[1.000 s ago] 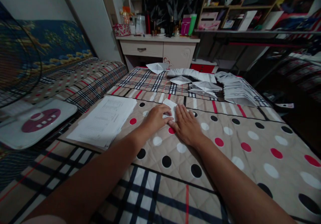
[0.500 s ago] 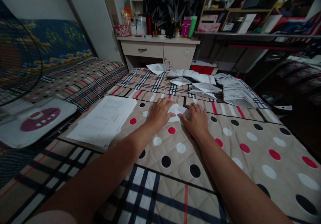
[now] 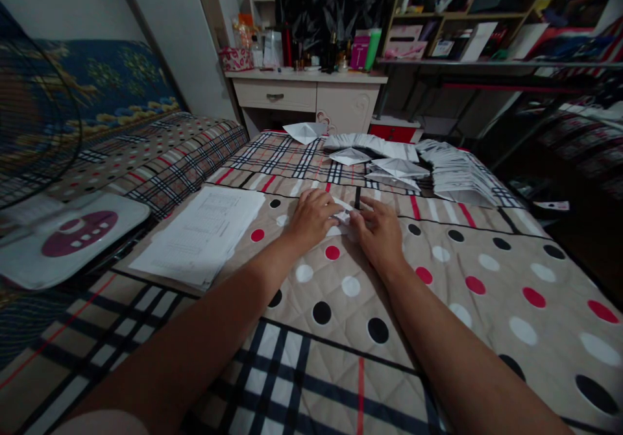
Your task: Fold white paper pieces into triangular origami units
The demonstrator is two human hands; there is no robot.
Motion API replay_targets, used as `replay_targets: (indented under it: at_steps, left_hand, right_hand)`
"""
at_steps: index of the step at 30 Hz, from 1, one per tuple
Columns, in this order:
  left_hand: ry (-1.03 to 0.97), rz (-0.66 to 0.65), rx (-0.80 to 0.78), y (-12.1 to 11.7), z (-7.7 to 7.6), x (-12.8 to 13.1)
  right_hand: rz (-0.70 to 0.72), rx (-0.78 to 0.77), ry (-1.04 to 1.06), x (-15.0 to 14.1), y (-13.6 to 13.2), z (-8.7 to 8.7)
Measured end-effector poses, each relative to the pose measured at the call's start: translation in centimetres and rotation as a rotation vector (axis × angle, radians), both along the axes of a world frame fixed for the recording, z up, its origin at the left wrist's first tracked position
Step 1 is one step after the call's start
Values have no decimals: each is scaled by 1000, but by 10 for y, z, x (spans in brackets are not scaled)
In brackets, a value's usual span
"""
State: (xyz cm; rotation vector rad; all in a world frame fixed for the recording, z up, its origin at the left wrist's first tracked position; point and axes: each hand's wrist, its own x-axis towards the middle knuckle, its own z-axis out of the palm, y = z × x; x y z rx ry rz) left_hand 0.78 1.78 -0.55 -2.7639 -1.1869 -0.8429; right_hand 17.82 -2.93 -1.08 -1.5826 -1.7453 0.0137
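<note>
A small folded sheet of white paper (image 3: 344, 209) lies between my hands on the patterned bedspread (image 3: 292, 321). My left hand (image 3: 315, 217) grips its left side, fingers curled over it. On the opposite side, my right hand (image 3: 379, 232) pinches the paper with thumb and fingers bent. Both hands hide part of the folds. Past them lie folded paper boats (image 3: 399, 170) and one more paper boat (image 3: 305, 132) at the far edge. A long row of folded white papers (image 3: 460, 174) curves along the far right.
A stack of printed sheets (image 3: 202, 230) lies left of my arms. Beyond the bed's left side are a white lid-like panel with a purple oval (image 3: 73, 240) and a fan (image 3: 34, 110). A cream dresser (image 3: 275, 95) stands at the far end, with bottles on top.
The paper was narrow under both hands, then spread out wider as the hands moved apart. Now the fingers close in on it, and it looks raised and more folded in the middle.
</note>
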Motion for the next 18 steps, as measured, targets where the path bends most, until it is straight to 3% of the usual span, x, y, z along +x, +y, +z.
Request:
replay_targets:
  at_steps: [6, 10, 18]
  left_hand:
    - [-23, 12, -58, 4, -4, -3]
    - [-79, 15, -70, 6, -8, -5]
    - [-202, 51, -73, 3, -4, -5]
  right_hand:
    - [-216, -129, -123, 1, -2, 2]
    - [-243, -211, -196, 0, -2, 4]
    - [-218, -266, 62, 2, -1, 1]
